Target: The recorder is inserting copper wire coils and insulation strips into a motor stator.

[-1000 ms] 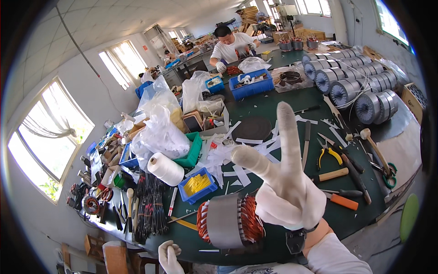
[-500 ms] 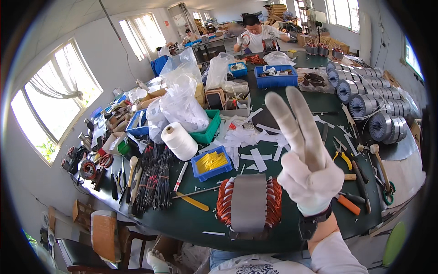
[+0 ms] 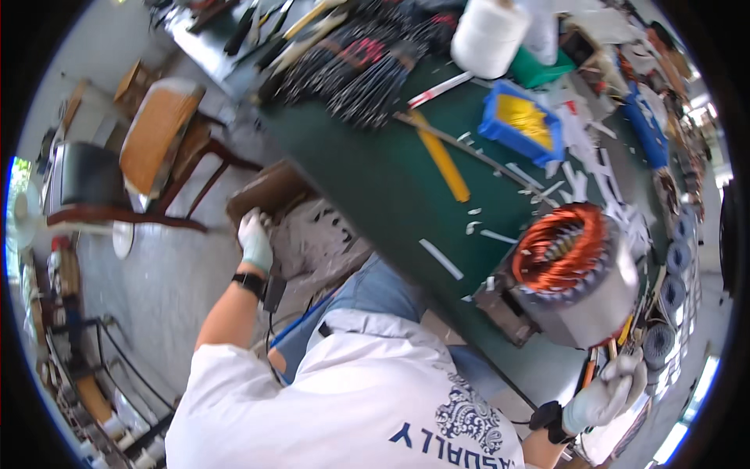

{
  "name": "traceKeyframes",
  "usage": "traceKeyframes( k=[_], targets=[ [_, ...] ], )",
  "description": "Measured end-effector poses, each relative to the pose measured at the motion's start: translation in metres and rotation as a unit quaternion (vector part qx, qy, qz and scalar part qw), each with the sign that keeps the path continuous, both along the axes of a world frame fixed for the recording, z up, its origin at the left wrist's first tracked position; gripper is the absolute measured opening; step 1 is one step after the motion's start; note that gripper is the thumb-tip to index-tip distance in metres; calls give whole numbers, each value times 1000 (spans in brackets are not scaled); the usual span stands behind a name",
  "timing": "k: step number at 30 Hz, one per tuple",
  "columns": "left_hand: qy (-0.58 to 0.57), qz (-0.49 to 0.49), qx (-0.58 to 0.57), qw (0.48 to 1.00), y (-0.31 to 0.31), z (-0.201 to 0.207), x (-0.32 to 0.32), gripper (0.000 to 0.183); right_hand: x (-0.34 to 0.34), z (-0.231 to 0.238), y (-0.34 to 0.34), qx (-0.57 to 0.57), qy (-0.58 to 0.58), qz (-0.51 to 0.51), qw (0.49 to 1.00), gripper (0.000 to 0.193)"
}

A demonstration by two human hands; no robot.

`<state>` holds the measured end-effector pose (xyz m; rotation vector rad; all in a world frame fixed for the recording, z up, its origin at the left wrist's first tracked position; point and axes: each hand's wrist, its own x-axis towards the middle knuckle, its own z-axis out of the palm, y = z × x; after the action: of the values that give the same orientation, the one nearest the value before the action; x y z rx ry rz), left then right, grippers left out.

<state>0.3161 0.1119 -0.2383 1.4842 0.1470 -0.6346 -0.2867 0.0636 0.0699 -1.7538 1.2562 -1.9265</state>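
My left hand (image 3: pixel 255 242), in a pale glove, is down beside the table with its fingers closed on the rim of a brown cardboard box (image 3: pixel 262 190). Crumpled plastic and scraps lie inside that box. My right hand (image 3: pixel 605 397), also gloved, is at the table's near right edge, its fingers partly bent and apart, with nothing seen in it. Just beyond it sits a motor stator (image 3: pixel 582 305), a grey metal core with orange-red copper windings (image 3: pixel 539 266), tilted in the view. Orange-handled tools (image 3: pixel 589 370) lie between the stator and this hand.
On the green table (image 3: pixel 367 180) are a blue tray (image 3: pixel 492 129) of yellow pieces, a white thread spool (image 3: pixel 488 39), bundled black leads (image 3: pixel 367 82), a yellow strip (image 3: pixel 440 156), a long rod and paper scraps. A wooden chair (image 3: pixel 160 141) stands on the floor at left.
The view has swung down and left, so the table appears turned. My right hand has dropped from its raised two-finger sign above the table. My left hand, beside the box, shows more fully.
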Motion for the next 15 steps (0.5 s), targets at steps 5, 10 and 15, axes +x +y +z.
traceKeyframes(
  k=[5, 10, 15],
  targets=[
    [-15, -73, 56, 996, 28, -56, 9, 21, 41, 10, 5, -50, 204, 323, 923, 14],
    [140, -154, 182, 961, 39, -111, 10, 17, 54, 22, -1, -22, 248, 396, 884, 32],
    [14, -340, 305, 889, 42, -173, 36, 20, 84, 17, 6, -51, 207, 280, 936, 26]
  ],
)
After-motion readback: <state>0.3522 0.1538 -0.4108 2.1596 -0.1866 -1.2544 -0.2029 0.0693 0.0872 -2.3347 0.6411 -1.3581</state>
